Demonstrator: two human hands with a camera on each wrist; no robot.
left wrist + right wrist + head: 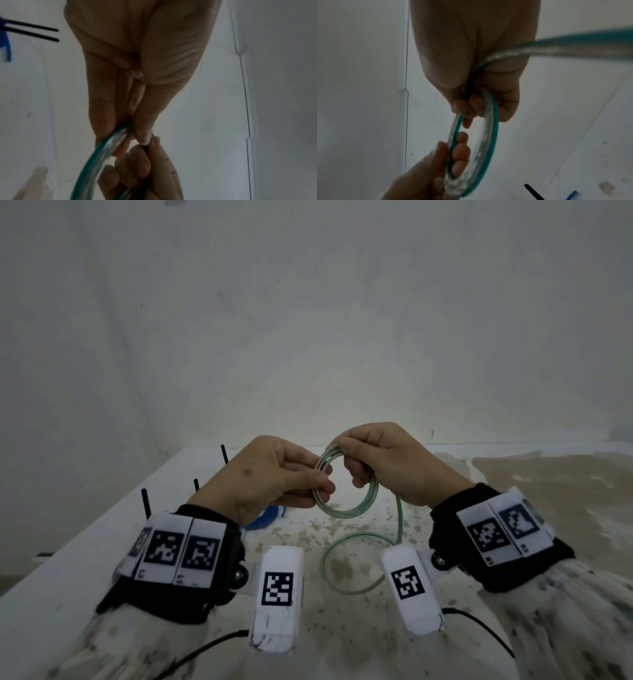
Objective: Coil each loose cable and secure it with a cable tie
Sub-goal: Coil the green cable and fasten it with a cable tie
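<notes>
Coiling is under way: the left hand [274, 474] pinches the green cable [342, 494] coil's near side, the right hand [383, 460] curls round its far side. A loose tail hangs below (onto the worktop [342, 628]). Next, probably, winding that tail in before fetching a black tie [224, 454].

- My black wrist bands [486, 542] carry white tags printed with black square-code markers.
- A white camera block [279, 597] with its own marker juts from each wrist, trailing a black wire [205, 648].
- My sleeves [565, 621] are pale and speckled dark.
</notes>
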